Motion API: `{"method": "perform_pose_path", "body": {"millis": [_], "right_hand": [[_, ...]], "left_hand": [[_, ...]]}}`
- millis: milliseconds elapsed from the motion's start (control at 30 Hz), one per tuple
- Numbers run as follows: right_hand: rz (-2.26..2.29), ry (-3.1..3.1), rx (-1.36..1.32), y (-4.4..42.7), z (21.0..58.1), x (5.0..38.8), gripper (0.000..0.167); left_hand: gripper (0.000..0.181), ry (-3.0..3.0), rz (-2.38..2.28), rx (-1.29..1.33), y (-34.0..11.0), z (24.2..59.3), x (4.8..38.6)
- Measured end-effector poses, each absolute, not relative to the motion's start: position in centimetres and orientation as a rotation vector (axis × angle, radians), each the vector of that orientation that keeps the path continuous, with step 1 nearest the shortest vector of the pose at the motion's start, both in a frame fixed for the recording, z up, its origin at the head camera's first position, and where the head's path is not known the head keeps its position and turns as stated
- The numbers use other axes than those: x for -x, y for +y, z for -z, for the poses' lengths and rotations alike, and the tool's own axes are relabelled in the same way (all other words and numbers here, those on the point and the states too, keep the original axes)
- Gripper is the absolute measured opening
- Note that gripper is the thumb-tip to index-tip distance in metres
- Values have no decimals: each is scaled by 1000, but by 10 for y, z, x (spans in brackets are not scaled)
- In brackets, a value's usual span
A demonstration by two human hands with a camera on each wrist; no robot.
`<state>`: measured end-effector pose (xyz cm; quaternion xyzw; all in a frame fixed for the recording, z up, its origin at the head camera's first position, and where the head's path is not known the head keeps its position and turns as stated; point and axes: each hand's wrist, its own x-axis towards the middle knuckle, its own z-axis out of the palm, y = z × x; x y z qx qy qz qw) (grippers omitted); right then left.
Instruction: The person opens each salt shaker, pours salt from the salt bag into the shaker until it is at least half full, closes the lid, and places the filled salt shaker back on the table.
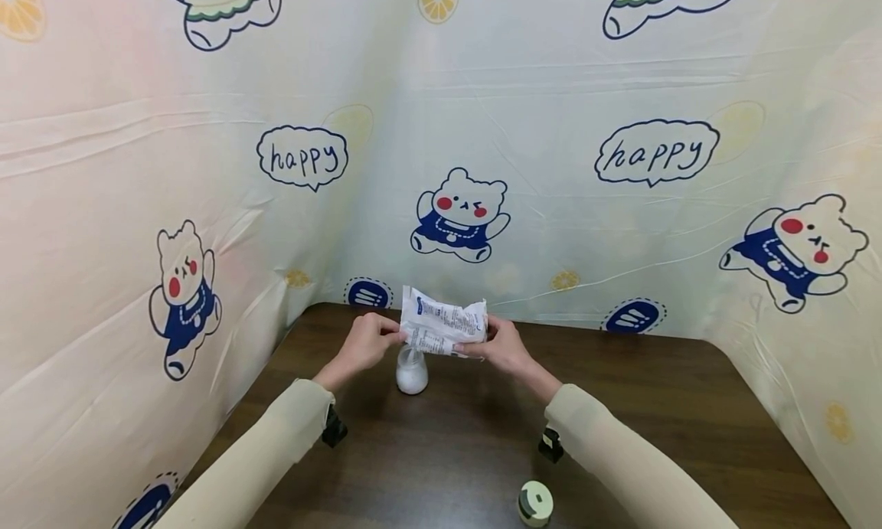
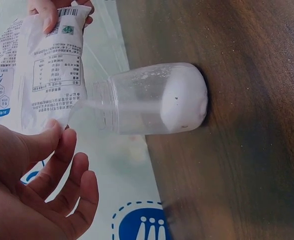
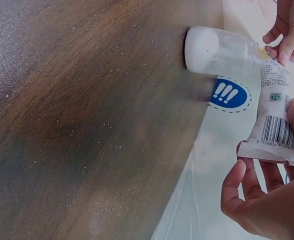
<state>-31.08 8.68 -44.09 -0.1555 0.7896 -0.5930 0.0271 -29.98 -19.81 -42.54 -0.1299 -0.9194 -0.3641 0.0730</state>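
Both hands hold a white printed plastic bag (image 1: 448, 322) tilted over a clear jar (image 1: 412, 374). My left hand (image 1: 365, 342) pinches the bag's lower corner between thumb and forefinger, just above the jar mouth. At the other end, my right hand (image 1: 504, 348) grips the bag, thumb on the printed face and fingers behind it. From the pinched corner a thin white stream falls into the jar, seen in the left wrist view. White powder (image 2: 184, 97) fills the bottom of the upright jar. The bag's barcode (image 3: 279, 131) faces the right wrist camera.
A round pale-green lid (image 1: 536, 503) with a dark side lies near the front of the brown wooden table (image 1: 427, 452). Small white grains are scattered over the tabletop. A cartoon-printed cloth (image 1: 537, 230) hangs behind and along both sides.
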Motion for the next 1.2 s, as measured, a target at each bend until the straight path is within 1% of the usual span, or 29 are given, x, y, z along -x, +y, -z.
{"method": "perform_pose_path", "body": {"millis": [667, 1200], "right_hand": [[1801, 2458, 494, 85, 438, 312, 46], [1808, 2459, 497, 85, 439, 311, 47]], "left_hand": [[7, -2767, 1124, 356, -199, 424, 298], [6, -2764, 1119, 370, -200, 426, 298]]}}
